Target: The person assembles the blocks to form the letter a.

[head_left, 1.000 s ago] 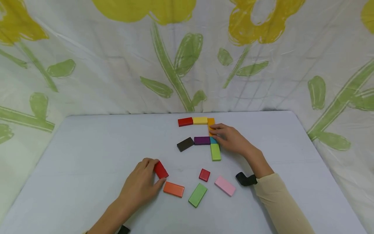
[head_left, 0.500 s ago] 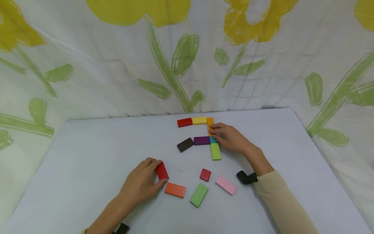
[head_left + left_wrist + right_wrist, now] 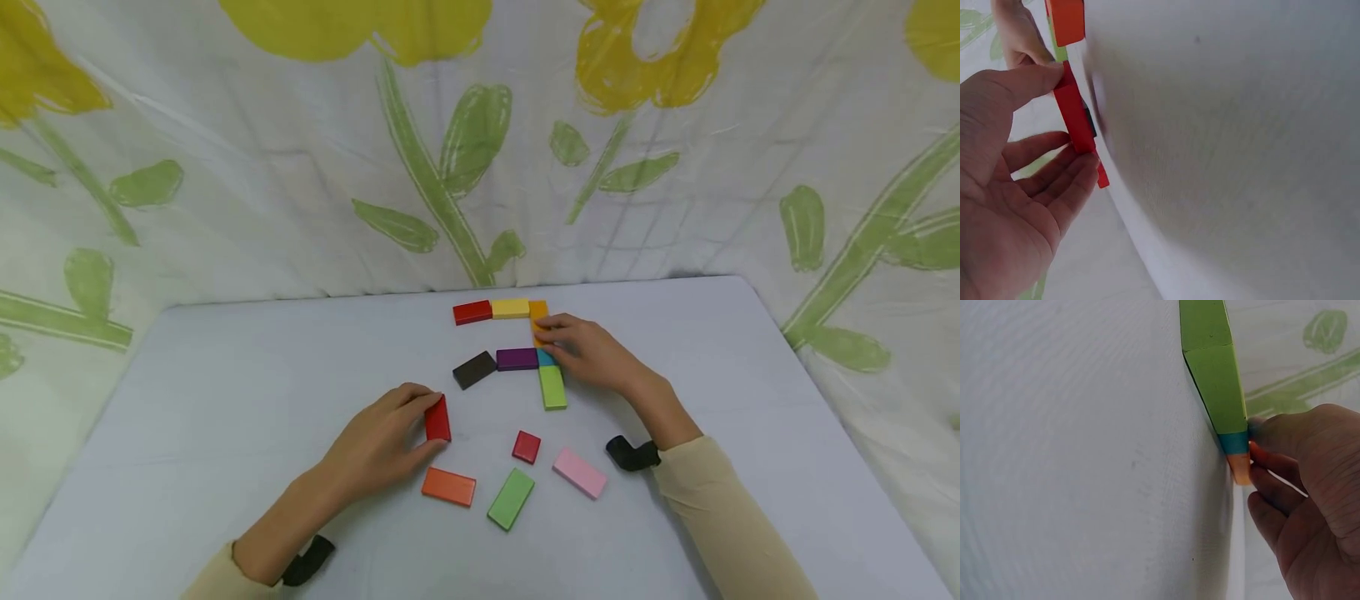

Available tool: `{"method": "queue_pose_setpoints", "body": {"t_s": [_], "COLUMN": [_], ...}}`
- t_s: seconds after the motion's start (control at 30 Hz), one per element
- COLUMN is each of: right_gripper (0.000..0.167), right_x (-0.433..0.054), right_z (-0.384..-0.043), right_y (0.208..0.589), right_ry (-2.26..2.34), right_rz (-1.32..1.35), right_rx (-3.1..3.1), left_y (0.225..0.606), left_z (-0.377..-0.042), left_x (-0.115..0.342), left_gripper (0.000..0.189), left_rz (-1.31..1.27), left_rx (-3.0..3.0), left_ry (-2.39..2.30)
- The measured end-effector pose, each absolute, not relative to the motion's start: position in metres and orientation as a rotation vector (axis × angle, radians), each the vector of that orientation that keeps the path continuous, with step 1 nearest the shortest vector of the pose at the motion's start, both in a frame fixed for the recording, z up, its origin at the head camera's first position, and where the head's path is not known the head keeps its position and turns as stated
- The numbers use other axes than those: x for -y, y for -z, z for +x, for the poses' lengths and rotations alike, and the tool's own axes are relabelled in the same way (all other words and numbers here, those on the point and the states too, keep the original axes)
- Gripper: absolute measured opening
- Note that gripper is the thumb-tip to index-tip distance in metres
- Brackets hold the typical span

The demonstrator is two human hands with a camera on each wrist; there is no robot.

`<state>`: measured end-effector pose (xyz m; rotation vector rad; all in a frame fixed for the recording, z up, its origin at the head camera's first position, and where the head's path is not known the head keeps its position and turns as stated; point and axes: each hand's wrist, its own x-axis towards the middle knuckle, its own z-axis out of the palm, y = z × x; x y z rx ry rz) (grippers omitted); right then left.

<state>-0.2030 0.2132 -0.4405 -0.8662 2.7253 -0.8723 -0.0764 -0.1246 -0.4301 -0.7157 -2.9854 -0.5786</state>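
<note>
My left hand pinches a red rectangular block by its two ends between thumb and fingers, close over the white table; the left wrist view shows the same red block on its side. My right hand rests against the right side of a block line, fingertips on an amber block and thumb at a small blue block, both partly covered. Below the blue one joins a lime block. A purple block, yellow block, second red block and dark block extend leftward.
Nearer on the table lie loose an orange block, a green block, a small red square block and a pink block. A flower-printed curtain hangs behind the far edge.
My left hand has carried the red block right and away from me, turning it more upright in the head view, past the orange block. My right hand has stayed in place.
</note>
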Motion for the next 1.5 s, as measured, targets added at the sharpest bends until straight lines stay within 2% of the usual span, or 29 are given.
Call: {"method": "queue_pose_setpoints", "body": {"t_s": [0.4, 1.5], "right_gripper": [0.036, 0.035], "right_x": [-0.214, -0.212], "right_z": [-0.204, -0.204], "right_y": [0.441, 0.441], "right_ry": [0.877, 0.867], "right_rz": [-0.863, -0.857], "right_rx": [-2.731, -2.734], "left_y": [0.434, 0.433], "left_z": [-0.095, -0.104], "left_x": [0.118, 0.118], "left_gripper": [0.062, 0.057], "left_rz": [-0.825, -0.965], "left_rx": [3.033, 3.021], "left_ry": [0.546, 0.577]}}
